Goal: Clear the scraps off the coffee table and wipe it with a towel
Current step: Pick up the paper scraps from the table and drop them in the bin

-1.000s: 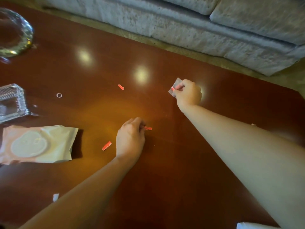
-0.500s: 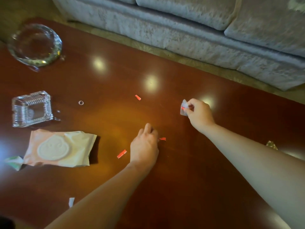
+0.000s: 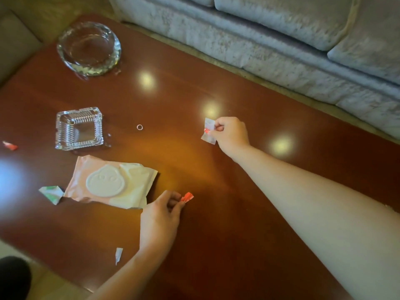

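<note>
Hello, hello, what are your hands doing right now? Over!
Left hand pinching red scrap. Right hand holding clear wrapper. More scraps on table. Nothing in the way.

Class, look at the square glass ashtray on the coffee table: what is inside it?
Nothing shows inside the square glass ashtray; through its clear ribbed base only the brown coffee table appears. Glare on the ribs could hide tiny bits.

A pale grey sofa (image 3: 281,46) lines the far side, over beige floor (image 3: 54,9).

Glossy polished wooden coffee table (image 3: 216,224), clear cut-glass ashtrays (image 3: 79,128), crinkly plastic wipes pack (image 3: 110,182), nubby fabric sofa (image 3: 281,40).
</note>
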